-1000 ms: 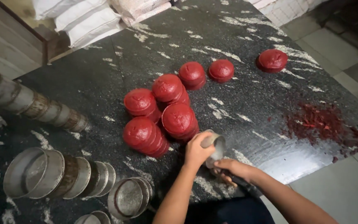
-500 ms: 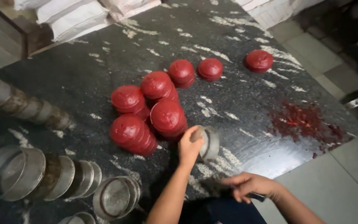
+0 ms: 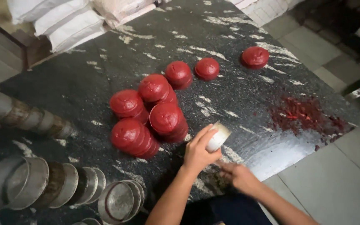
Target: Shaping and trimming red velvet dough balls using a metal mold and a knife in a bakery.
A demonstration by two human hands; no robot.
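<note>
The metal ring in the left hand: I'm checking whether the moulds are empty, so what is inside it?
The metal ring is tilted with its outer wall facing the camera, gripped by the left hand. Its inside is hidden, so any filling cannot be seen.

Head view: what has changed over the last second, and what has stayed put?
The right hand let go of the small metal cup and dropped back toward the near table edge, resting on the dark stone table. The left hand kept its grip on the cup, now tilted beside the pile. The red round cakes, the red smear and the metal moulds lie as before.
</note>
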